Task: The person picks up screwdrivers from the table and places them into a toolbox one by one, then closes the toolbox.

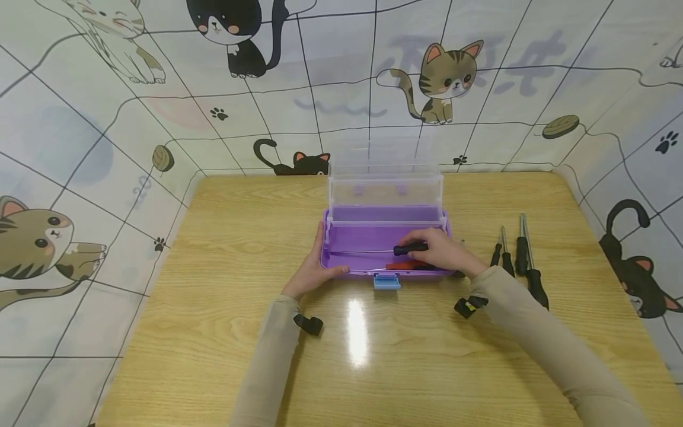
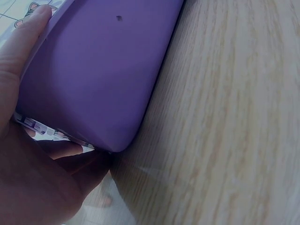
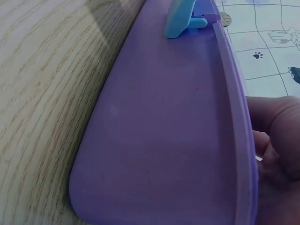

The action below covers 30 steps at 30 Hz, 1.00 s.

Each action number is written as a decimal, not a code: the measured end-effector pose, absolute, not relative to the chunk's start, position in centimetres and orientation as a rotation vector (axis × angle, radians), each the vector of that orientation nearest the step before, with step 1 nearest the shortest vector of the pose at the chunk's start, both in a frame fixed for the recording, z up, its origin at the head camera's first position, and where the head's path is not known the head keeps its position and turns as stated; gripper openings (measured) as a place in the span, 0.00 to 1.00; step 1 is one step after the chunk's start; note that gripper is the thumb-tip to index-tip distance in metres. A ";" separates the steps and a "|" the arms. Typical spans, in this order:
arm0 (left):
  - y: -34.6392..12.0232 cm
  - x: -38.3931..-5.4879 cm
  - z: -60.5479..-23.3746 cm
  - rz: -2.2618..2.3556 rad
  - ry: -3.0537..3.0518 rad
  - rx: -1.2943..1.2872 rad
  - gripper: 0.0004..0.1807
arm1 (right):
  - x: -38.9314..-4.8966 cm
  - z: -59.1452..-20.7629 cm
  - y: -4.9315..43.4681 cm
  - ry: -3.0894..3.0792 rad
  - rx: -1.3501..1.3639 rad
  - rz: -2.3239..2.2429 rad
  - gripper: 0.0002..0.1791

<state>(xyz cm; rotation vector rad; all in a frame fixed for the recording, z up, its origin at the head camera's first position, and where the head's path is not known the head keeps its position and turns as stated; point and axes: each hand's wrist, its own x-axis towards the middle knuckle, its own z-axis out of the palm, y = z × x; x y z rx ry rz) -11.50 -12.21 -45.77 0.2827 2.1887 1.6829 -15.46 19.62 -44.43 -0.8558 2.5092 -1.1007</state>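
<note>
Right hand (image 1: 443, 250) partly hid the black screwdriver (image 1: 408, 249) it gripped inside purple box (image 1: 354, 237); one red-handled driver (image 1: 404, 266) there, part-hidden. Left hand (image 1: 313, 271) gripped box's left end. Four more drivers (image 1: 536, 286) lay right of box.

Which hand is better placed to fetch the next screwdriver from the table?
Probably the right hand, once it releases the held screwdriver: it is nearer the screwdrivers on the table, while the left hand grips the left end of the box.
</note>
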 end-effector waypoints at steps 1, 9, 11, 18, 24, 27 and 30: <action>-12.2 -11.5 -45.8 1.683 2.188 0.280 0.67 | -15.5 -44.6 19.6 2.508 -0.855 -1.098 0.14; -12.2 -11.4 -45.6 1.667 2.202 0.274 0.66 | -15.6 -44.7 19.5 2.442 -0.838 -1.179 0.12; -12.2 -11.4 -45.5 1.651 2.217 0.279 0.66 | -15.6 -44.6 19.6 2.450 -0.833 -1.200 0.12; -12.1 -11.3 -45.4 1.665 2.214 0.279 0.66 | -15.2 -43.5 20.5 2.475 -0.812 -1.297 0.12; -12.1 -11.3 -45.5 1.669 2.200 0.267 0.66 | -14.7 -42.8 21.9 2.486 -0.732 -1.313 0.13; -12.1 -11.3 -45.5 1.649 2.219 0.271 0.66 | -14.5 -42.5 22.5 2.497 -0.693 -1.304 0.14; -12.1 -11.3 -45.4 1.638 2.237 0.281 0.66 | -14.3 -42.2 22.9 2.506 -0.661 -1.304 0.14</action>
